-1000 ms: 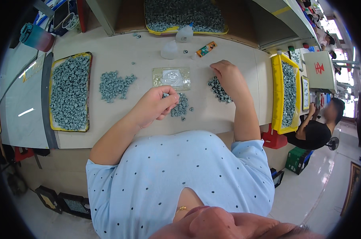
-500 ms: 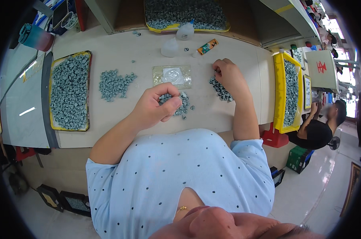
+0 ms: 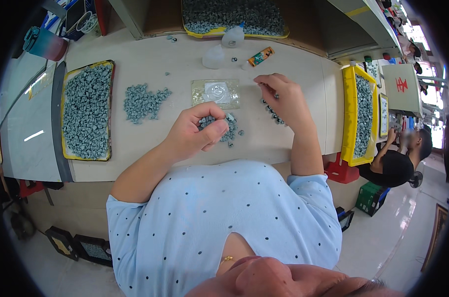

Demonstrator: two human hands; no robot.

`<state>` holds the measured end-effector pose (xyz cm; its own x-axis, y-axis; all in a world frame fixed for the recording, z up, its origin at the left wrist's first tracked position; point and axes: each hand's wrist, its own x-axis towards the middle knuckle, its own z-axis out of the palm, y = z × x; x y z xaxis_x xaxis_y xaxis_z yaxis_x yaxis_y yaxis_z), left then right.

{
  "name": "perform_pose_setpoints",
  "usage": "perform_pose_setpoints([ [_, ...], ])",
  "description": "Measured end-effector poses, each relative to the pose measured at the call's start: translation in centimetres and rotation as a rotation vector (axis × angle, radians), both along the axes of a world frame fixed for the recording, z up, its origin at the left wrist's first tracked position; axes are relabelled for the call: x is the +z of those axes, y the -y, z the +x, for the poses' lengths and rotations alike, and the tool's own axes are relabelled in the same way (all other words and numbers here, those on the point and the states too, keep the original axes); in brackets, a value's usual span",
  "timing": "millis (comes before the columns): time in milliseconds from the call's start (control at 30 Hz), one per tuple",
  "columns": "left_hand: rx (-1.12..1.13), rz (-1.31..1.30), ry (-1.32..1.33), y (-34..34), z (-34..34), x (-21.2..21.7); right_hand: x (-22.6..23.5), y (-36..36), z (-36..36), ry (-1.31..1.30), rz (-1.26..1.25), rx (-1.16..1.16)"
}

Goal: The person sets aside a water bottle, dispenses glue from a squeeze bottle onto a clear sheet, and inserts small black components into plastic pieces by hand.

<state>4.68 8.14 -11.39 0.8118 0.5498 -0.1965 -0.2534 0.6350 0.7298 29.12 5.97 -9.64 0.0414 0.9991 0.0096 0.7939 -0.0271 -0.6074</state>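
My left hand (image 3: pixel 197 129) is curled, thumb and index finger closed toward each other, over a small pile of grey-green pieces (image 3: pixel 229 129). Some pieces show inside its curl; whether it grips any I cannot tell. My right hand (image 3: pixel 286 99) is raised over a second, darker pile (image 3: pixel 273 115), which it partly covers. Its thumb and index fingertips are pressed together, and anything between them is too small to make out. Beyond and between the hands lies a flat, clear-yellowish pad (image 3: pixel 198 94) bearing a white square with a round clear disc (image 3: pixel 217 91).
Another loose pile (image 3: pixel 144 103) lies left, beside a full yellow-rimmed tray (image 3: pixel 111 111). A yellow bin (image 3: pixel 349 116) stands right; a loaded tray (image 3: pixel 209 34) is at the back. Two whitish bottles (image 3: pixel 233 37) and an orange-green tube (image 3: pixel 261 57) stand nearby. A co-worker (image 3: pixel 395 163) sits far right.
My right hand has moved slightly up and left from the dark pile, its index finger reaching further out. My left hand stays in place. The whole view has shifted slightly.
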Motion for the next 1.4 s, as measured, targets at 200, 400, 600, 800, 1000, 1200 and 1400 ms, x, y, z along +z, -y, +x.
perform_pose_setpoints([
  [200,-0.031,-0.110,-0.007,-0.1,0.4,0.0,1.6,1.1,-2.4,-0.185,0.184,0.251],
  [400,-0.076,-0.173,-0.017,-0.3,0.9,-0.2,1.0,1.8,-3.6,-0.363,0.294,0.368],
  [600,-0.098,-0.200,-0.004,-0.6,1.1,-0.8,-1.1,1.7,-4.2,-0.294,0.441,0.401],
  [800,-0.046,-0.272,-0.003,-1.5,-0.8,-2.2,-3.4,0.8,-7.6,-0.230,0.588,0.331],
  [1000,-0.188,-0.222,0.053,-4.6,-5.7,-5.7,-6.6,-1.0,-11.8,-0.241,0.660,0.400],
  [1200,-0.373,-0.176,0.057,-6.8,-9.2,-9.3,-10.8,-1.6,-14.2,-0.321,0.574,0.530],
  [1400,-0.427,-0.102,-0.048,-7.5,-9.6,-10.3,-12.3,-2.2,-14.2,-0.378,0.542,0.603],
])
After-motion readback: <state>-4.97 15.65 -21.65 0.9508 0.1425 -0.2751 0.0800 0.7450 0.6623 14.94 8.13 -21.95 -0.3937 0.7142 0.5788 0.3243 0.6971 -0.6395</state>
